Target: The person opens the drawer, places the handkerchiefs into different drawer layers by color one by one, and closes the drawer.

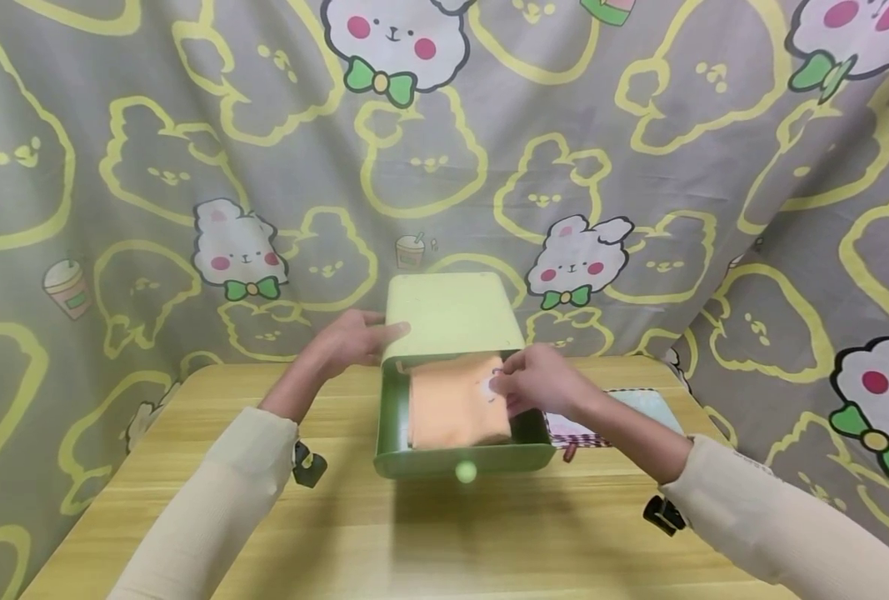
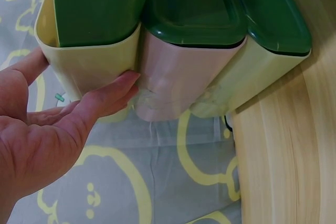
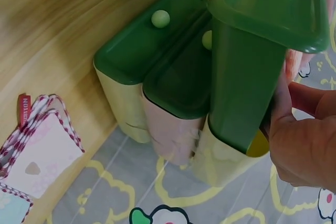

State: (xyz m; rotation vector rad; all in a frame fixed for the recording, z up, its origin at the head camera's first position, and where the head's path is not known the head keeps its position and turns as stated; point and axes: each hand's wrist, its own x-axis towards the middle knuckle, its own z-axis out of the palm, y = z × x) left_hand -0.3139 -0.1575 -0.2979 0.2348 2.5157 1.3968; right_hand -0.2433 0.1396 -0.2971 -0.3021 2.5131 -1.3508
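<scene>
On the table stands a stacked drawer box [image 1: 451, 312], with its green top drawer [image 1: 422, 467] pulled out toward me. A folded orange cloth [image 1: 455, 404] with a small white motif lies in that drawer. My right hand [image 1: 545, 379] pinches the cloth's right edge, thumb on top; in the right wrist view the drawer wall hides the fingertips. At the box's upper left, my left hand [image 1: 350, 342] rests its thumb on the top. Its fingers [image 2: 113, 90] lie nearly straight along the pale yellow side wall.
Below, the pink-walled drawer unit [image 2: 173, 74] and the lowest yellow one [image 3: 118, 100] are closed, with round pale knobs. Cloths with red-and-white checked trim [image 3: 44, 153] lie on the table right of the box. A patterned grey curtain [image 1: 444, 183] hangs close behind.
</scene>
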